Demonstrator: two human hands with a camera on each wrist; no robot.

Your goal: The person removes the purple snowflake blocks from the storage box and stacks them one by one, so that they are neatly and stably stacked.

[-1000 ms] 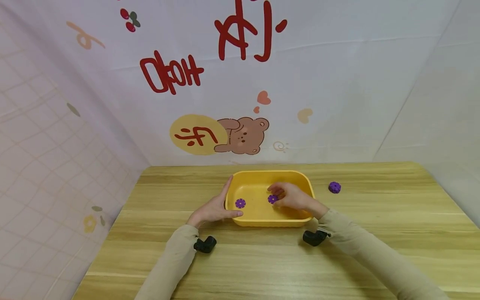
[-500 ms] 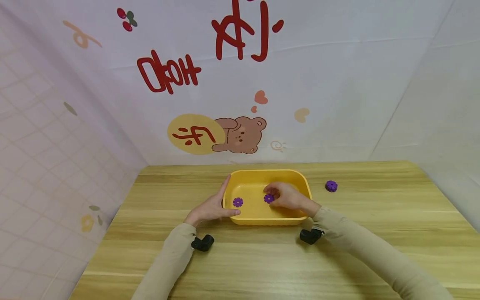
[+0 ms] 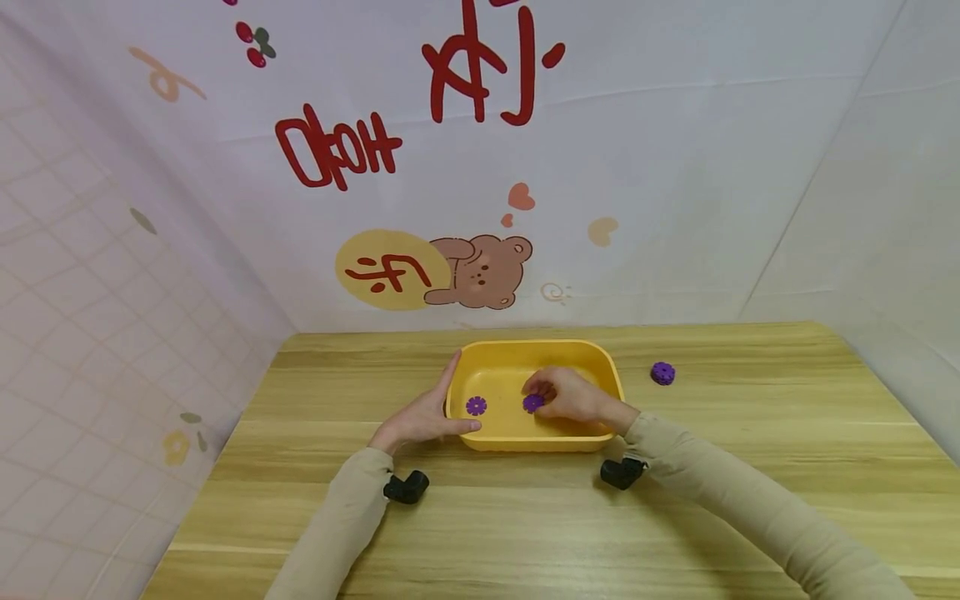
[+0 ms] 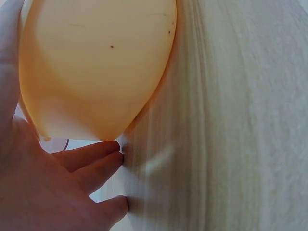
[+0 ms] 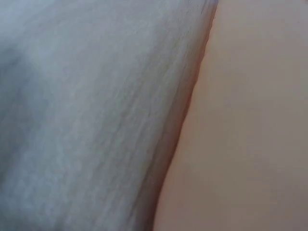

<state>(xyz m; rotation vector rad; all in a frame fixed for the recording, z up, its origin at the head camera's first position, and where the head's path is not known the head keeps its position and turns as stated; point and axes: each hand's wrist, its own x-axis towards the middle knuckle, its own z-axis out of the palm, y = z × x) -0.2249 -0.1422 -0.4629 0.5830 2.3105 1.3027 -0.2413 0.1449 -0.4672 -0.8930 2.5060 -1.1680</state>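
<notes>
A yellow plastic tub stands at the far middle of the table. My left hand holds its left end, thumb over the front rim and fingers outside; the left wrist view shows fingertips touching the table beside the tub wall. Inside the tub, my right hand pinches a purple notched plastic disc, which looks tilted. Its fingers partly hide that disc. Another purple notched disc lies flat on the tub's floor at left. The right wrist view shows only a blurred pale surface and the tub's outer wall.
A small stack of purple notched discs sits on the wooden table, right of the tub. A printed cloth wall rises behind the table's far edge. Black wrist cameras hang below both wrists.
The right hand has shifted slightly left inside the tub, and the disc at its fingers has tipped from flat. The left hand stays on the tub. The head view shifted a little.
</notes>
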